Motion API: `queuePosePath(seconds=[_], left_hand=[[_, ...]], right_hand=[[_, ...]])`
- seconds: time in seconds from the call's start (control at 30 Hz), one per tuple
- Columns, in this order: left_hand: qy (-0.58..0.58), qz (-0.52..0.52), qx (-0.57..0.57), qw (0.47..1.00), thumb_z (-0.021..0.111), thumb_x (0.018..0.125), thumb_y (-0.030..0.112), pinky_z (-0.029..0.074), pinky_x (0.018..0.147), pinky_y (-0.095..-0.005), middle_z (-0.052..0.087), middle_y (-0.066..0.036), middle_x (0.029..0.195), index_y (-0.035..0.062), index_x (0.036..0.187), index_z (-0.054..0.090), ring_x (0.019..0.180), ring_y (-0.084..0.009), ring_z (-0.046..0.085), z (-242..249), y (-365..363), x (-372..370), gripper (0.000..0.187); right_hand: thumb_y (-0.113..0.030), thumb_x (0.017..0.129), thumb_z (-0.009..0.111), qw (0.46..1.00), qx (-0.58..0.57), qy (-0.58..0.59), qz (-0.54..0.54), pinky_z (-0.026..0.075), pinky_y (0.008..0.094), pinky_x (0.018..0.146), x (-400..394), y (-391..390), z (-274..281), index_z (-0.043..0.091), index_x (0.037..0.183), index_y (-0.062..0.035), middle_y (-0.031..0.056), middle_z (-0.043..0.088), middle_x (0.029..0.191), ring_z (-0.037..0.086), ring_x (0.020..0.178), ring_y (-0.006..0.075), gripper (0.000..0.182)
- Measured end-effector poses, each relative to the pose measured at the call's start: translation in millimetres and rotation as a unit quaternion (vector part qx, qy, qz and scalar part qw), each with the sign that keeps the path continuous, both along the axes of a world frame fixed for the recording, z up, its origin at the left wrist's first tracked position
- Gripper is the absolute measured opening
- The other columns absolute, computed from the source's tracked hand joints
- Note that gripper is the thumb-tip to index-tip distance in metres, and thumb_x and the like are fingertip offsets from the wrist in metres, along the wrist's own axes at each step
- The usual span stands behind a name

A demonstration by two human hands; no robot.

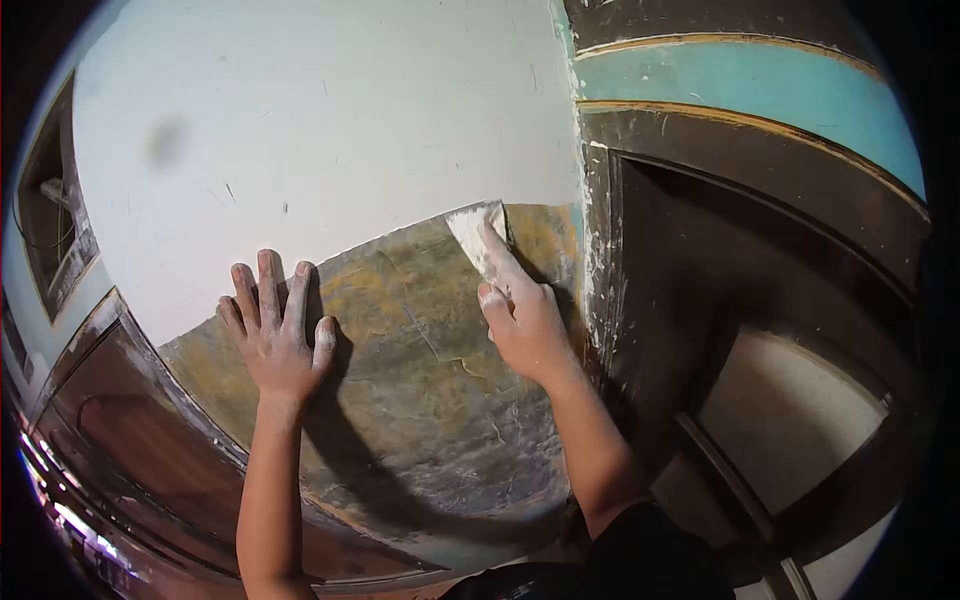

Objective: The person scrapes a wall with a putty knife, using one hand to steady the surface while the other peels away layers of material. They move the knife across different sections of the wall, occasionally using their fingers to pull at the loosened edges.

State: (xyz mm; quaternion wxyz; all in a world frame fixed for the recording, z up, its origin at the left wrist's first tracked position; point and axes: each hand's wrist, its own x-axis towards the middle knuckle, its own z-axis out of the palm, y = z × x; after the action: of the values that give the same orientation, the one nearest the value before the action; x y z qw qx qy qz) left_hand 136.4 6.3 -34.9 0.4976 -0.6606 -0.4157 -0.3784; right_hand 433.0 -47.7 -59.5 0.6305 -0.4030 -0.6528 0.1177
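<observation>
My right hand [525, 325] grips a putty knife [478, 235] whose blade is smeared with white. One finger lies stretched along the blade, and its top edge is at the border between the white wall surface [350, 110] and the bare, stained wall section [420, 350] below. The handle is hidden in my hand. My left hand [280, 335] rests with fingers spread on the wall, its fingertips just above that border. White dust coats the fingers of both hands. Thin cracks run through the stained section.
On the right stands a dark door frame [603, 280] with white smears, beside a dark door panel [800, 420]. A turquoise strip [740, 85] crosses above it. At the left are a wall opening [50, 200] and a reddish-brown panel [150, 440].
</observation>
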Motion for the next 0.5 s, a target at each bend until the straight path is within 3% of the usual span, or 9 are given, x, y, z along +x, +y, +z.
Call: queuePosePath(seconds=[0.1, 0.17, 0.23, 0.3, 0.33, 0.5], left_hand=[[0.000, 0.000, 0.008, 1.000, 0.058, 0.084, 0.040, 0.010, 0.117, -0.0651, 0.026, -0.011, 0.165, 0.0251, 0.147, 0.051, 0.152, -0.0420, 0.014, 0.0, -0.5, 0.2, 0.066], [0.023, 0.030, 0.006, 0.999, 0.044, 0.095, 0.049, 0.009, 0.118, -0.0631, 0.026, -0.016, 0.163, 0.0143, 0.147, 0.050, 0.152, -0.0428, 0.013, 0.7, -2.7, 0.6, 0.062], [0.027, 0.039, 0.001, 0.999, 0.044, 0.095, 0.050, 0.009, 0.118, -0.0631, 0.026, -0.016, 0.163, 0.0147, 0.148, 0.049, 0.152, -0.0427, 0.013, 0.0, -3.5, 0.4, 0.063], [0.025, 0.038, 0.013, 0.999, 0.045, 0.094, 0.049, 0.009, 0.118, -0.0632, 0.026, -0.016, 0.163, 0.0148, 0.148, 0.049, 0.152, -0.0425, 0.013, 0.7, -1.9, 0.2, 0.063], [0.025, 0.032, 0.016, 0.999, 0.045, 0.094, 0.048, 0.009, 0.118, -0.0633, 0.026, -0.016, 0.163, 0.0147, 0.148, 0.049, 0.152, -0.0426, 0.013, 0.8, -1.3, 0.5, 0.063], [0.018, 0.035, 0.021, 0.999, 0.045, 0.095, 0.047, 0.009, 0.118, -0.0632, 0.026, -0.016, 0.163, 0.0146, 0.148, 0.049, 0.152, -0.0428, 0.013, -1.2, -0.5, 3.7, 0.062]], right_hand=[[-0.012, 0.092, 0.052, 0.999, 0.020, -0.016, -0.021, 0.050, 0.0368, 0.063, 7.4, 2.7, -14.1, 0.037, 0.153, -0.0166, 0.0283, 0.065, 0.092, 0.060, 0.059, 0.0349, 0.063], [-0.013, 0.092, 0.051, 1.000, 0.014, -0.001, 0.005, 0.049, 0.0366, 0.063, 11.3, 0.3, -11.2, 0.037, 0.154, -0.0172, 0.0279, 0.065, 0.091, 0.060, 0.059, 0.0340, 0.063], [-0.013, 0.093, 0.052, 1.000, 0.004, 0.008, 0.008, 0.049, 0.0359, 0.063, 10.6, -0.7, -1.7, 0.037, 0.154, -0.0171, 0.0271, 0.066, 0.093, 0.062, 0.061, 0.0330, 0.063], [-0.014, 0.093, 0.052, 1.000, -0.031, 0.001, 0.003, 0.050, 0.0364, 0.066, 11.1, -2.3, 0.2, 0.037, 0.153, -0.0168, 0.0250, 0.067, 0.104, 0.062, 0.062, 0.0325, 0.062], [-0.013, 0.093, 0.052, 1.000, 0.024, 0.004, 0.008, 0.051, 0.0370, 0.069, 11.2, 0.3, -4.5, 0.037, 0.153, -0.0170, 0.0240, 0.066, 0.114, 0.063, 0.066, 0.0355, 0.062], [-0.011, 0.092, 0.053, 0.999, -0.031, 0.003, 0.014, 0.054, 0.0368, 0.079, 18.6, -1.7, -9.3, 0.038, 0.153, -0.0158, 0.0236, 0.063, 0.123, 0.068, 0.085, 0.0411, 0.062]])
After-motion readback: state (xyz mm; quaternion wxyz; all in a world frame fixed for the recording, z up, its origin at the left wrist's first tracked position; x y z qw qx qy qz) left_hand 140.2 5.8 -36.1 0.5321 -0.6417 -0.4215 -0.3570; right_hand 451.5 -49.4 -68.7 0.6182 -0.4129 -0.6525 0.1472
